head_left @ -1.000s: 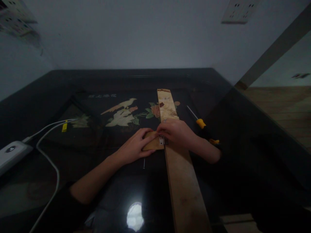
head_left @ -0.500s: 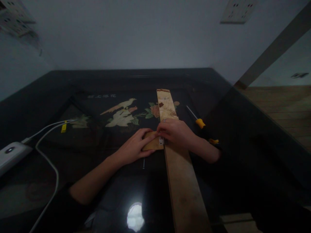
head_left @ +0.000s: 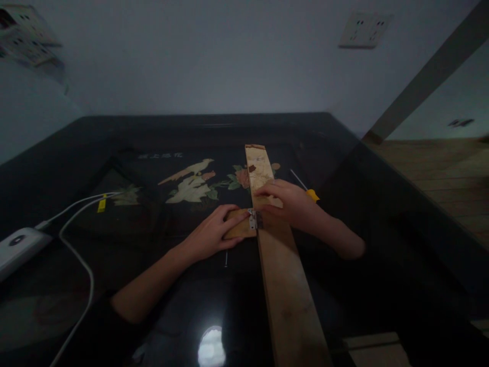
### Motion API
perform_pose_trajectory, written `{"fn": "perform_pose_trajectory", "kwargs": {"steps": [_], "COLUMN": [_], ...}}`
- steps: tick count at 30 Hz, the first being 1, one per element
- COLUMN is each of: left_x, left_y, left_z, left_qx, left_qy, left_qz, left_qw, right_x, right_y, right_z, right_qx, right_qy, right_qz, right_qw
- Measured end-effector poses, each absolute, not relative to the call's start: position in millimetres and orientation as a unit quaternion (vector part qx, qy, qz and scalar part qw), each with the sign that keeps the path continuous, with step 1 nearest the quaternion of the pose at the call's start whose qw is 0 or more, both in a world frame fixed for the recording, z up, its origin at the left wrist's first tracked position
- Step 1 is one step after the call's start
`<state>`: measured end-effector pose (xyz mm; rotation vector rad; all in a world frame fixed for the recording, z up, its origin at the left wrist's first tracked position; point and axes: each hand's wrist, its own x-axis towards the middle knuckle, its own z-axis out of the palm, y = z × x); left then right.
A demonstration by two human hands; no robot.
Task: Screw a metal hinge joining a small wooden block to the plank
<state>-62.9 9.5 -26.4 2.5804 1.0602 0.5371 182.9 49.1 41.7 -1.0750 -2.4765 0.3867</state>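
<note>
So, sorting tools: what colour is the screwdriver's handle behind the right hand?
Yellow handle, head view.

I see open surface [head_left: 344, 285] right of the long plank [head_left: 284, 285]; a screwdriver [head_left: 310, 192] blocks behind my right hand [head_left: 292, 204], white cables [head_left: 82, 255] cross the left.

Glossy black tabletop [head_left: 114, 285] with inlaid cream birds, green leaves, pink flower; tan wooden plank [head_left: 284, 285], small brown block [head_left: 237, 230], silver hinge [head_left: 254, 219], yellow-handled screwdriver [head_left: 312, 194], white cable [head_left: 82, 255] with yellow tag.
</note>
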Motion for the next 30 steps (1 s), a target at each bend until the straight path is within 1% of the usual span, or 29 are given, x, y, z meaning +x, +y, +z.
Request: {"fn": "perform_pose_trajectory", "kwargs": {"steps": [2, 4, 6, 8, 10, 12, 19, 25, 28, 30], "left_x": [-62.6, -62.6, -62.6, -62.5, -62.4, -62.3, -62.5, -63.2, -63.5, -63.6], "left_y": [9.3, 9.2, 9.2, 9.5, 9.8, 9.8, 9.0, 9.0, 9.3, 9.4], "left_z": [-25.6, -25.0, -24.5, -24.2, -23.8, -23.4, -23.0, -23.4, -24.1, -24.7], "left_qx": [0.899, 0.899, 0.9, 0.901, 0.901, 0.901, 0.894, 0.895, 0.894, 0.895], "left_qy": [0.368, 0.369, 0.37, 0.368, 0.366, 0.366, 0.375, 0.373, 0.372, 0.369], "left_qz": [0.186, 0.182, 0.178, 0.177, 0.178, 0.179, 0.183, 0.187, 0.189, 0.191], "left_qw": [0.15, 0.149, 0.147, 0.147, 0.147, 0.148, 0.16, 0.159, 0.162, 0.163], "right_x": [206.2, 233.8, 259.9, 279.3, 289.7, 292.2, 285.8, 287.2, 289.4, 288.7], "right_y": [45.9, 40.3, 33.2, 26.0, 20.4, 17.6, 18.6, 17.8, 18.6, 20.3], "right_z": [38.8, 28.9, 13.6, -3.2, -17.6, -26.7, -30.0, -25.7, -9.0, 11.0], "right_qx": [-0.411, -0.467, -0.531, -0.581, -0.61, -0.626, -0.628, -0.618, -0.608, -0.593], "right_qy": [-0.873, -0.849, -0.819, -0.791, -0.775, -0.764, -0.759, -0.751, -0.748, -0.744], "right_qz": [0.107, 0.048, -0.019, -0.056, -0.056, -0.045, -0.026, 0.011, 0.028, 0.029], "right_qw": [0.24, 0.244, 0.215, 0.182, 0.157, 0.149, 0.172, 0.231, 0.265, 0.307]}}
